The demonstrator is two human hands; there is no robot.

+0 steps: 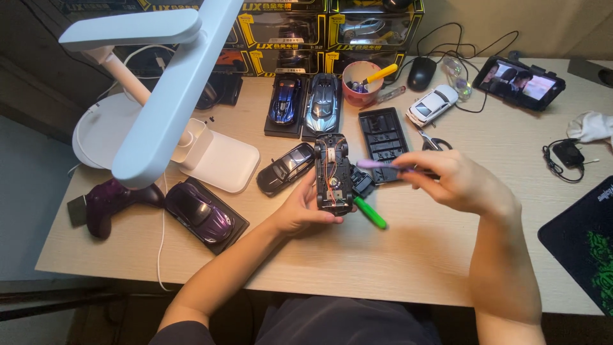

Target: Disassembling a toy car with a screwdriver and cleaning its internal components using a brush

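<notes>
On the far left of the bench (396,255) stands one white desk lamp (153,83), its long head reaching over the surface. Below it lies one dark purple game controller (105,201). Next to that sits one purple toy car (199,213) on a black base.

Further right lies one black toy car (285,167), then two more cars on black bases behind it: one blue car (285,100) and one silver-blue car (322,100).

The left hand (300,207) holds one upturned toy car chassis (332,174) above the middle of the bench, fingers wrapped around its lower end, its wiring and underside facing up. One green pen-like tool (371,213) lies on the bench just beside it.

The right hand (456,182) pinches one purple-handled tool (382,165) between thumb and fingers, its tip pointing toward the chassis. Behind it lies one empty black car base (382,131).

At the back stands one pink cup (361,84) with a yellow tool in it, one black mouse (421,73) and one white toy car (433,105). One pair of scissors (434,142) lies near. One phone (518,82) leans further right, and one black mat (584,246) lies at the right edge.
</notes>
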